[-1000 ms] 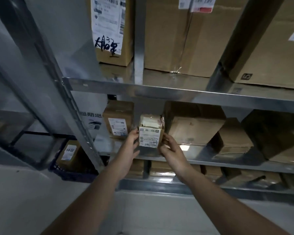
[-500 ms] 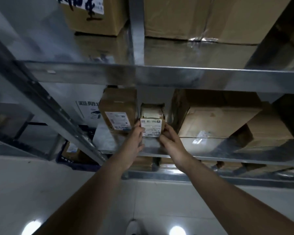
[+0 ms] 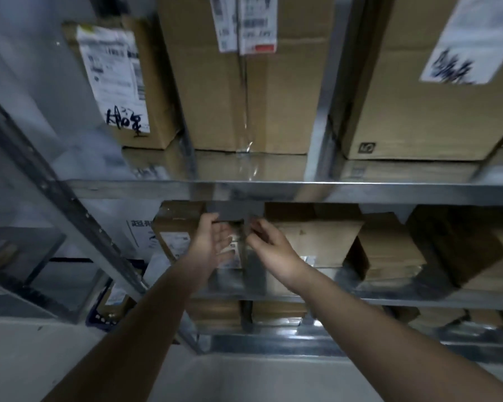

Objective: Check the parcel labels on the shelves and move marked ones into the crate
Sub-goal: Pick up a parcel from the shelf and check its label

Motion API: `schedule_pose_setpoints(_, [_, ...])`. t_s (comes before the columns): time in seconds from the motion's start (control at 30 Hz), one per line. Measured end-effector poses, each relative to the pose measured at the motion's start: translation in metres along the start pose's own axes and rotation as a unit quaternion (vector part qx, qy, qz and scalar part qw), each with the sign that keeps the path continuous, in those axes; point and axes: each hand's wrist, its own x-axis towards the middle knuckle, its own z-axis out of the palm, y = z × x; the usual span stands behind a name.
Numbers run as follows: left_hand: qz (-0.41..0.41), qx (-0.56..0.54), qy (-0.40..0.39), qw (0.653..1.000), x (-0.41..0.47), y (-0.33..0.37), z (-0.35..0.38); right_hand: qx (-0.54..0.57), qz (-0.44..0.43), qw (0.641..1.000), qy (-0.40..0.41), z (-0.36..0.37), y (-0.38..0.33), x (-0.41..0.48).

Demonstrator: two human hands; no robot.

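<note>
The view has swung upward and the small parcel [image 3: 235, 249] has slipped back from the front edge into the middle shelf [image 3: 346, 281], both hands going in with it. The metal rack [image 3: 360, 191] fills the scene, its cross beam running left to right just above the hands. On the upper level stand three big cartons: a tall centre carton [image 3: 209, 97] with printed labels over its taped seam, a right carton [image 3: 418, 117] with a scrawled white label, and a narrower left carton [image 3: 157, 82] whose label carries black handwriting. Down on the middle shelf, a plain box [image 3: 317, 242] sits just right of the hands and a labelled brown parcel [image 3: 173, 224] just left of them. Low at the left, beyond the rack's upright, a blue crate [image 3: 106, 322] sits on the floor with a labelled package [image 3: 115, 298] in it. Now the hands. The left hand [image 3: 212, 245] shows its palm, fingers stretched out and relaxed against the small parcel's left side. The right hand [image 3: 273, 248] is at its right side, fingers bent, but the blur hides whether they actually grasp it. Only a strip of the small parcel's white label shows between them.
</note>
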Motion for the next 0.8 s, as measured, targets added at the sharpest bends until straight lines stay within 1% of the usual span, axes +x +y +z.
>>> schedule_pose_setpoints(0.07, [0.026,-0.018,-0.014,0.999,-0.009,0.014,0.020,-0.002,-0.003,1.000,0.026,-0.019,-0.016,-0.009])
schedule_pose_setpoints(0.17, [0.042,-0.042,-0.020,0.998,-0.015,0.024,0.040,-0.035,-0.002,0.998,0.051,-0.051,-0.040,-0.028])
schedule_pose_setpoints(0.3, [0.040,-0.059,-0.028,0.997,-0.008,0.017,0.058,-0.069,0.059,0.989,0.117,-0.094,-0.040,-0.038])
schedule_pose_setpoints(0.33, [0.037,-0.069,-0.028,0.997,-0.008,0.014,0.060,-0.090,0.064,0.983,0.144,-0.101,-0.035,-0.036])
schedule_pose_setpoints(0.4, [0.029,-0.078,-0.026,0.996,-0.005,0.010,0.071,-0.173,0.051,0.963,0.201,-0.122,-0.020,-0.029])
schedule_pose_setpoints(0.43, [0.029,-0.084,-0.023,0.996,-0.004,0.008,0.075,-0.222,0.047,0.949,0.218,-0.129,-0.014,-0.028])
schedule_pose_setpoints(0.47, [0.030,-0.086,-0.020,0.996,-0.001,0.006,0.081,-0.260,0.061,0.938,0.222,-0.137,-0.005,-0.025])
schedule_pose_setpoints(0.5, [0.031,-0.087,-0.019,0.996,0.002,0.003,0.085,-0.276,0.074,0.929,0.233,-0.144,0.002,-0.024])
schedule_pose_setpoints(0.53, [0.031,-0.085,-0.015,0.996,0.003,0.001,0.091,-0.266,0.084,0.930,0.240,-0.152,0.009,-0.021])
schedule_pose_setpoints(0.6, [0.033,-0.086,-0.014,0.996,0.008,-0.004,0.097,-0.164,0.087,0.954,0.235,-0.163,0.014,-0.020])
schedule_pose_setpoints(0.67, [0.041,-0.088,-0.021,0.995,0.010,-0.009,0.100,-0.092,0.097,0.970,0.205,-0.169,0.014,-0.019])
schedule_pose_setpoints(0.73, [0.049,-0.082,-0.014,0.995,0.013,-0.015,0.102,-0.080,0.098,0.971,0.202,-0.170,0.020,-0.015])
schedule_pose_setpoints(0.8, [0.051,-0.068,0.014,0.996,0.009,-0.022,0.103,-0.077,0.114,0.971,0.193,-0.165,0.027,-0.020])
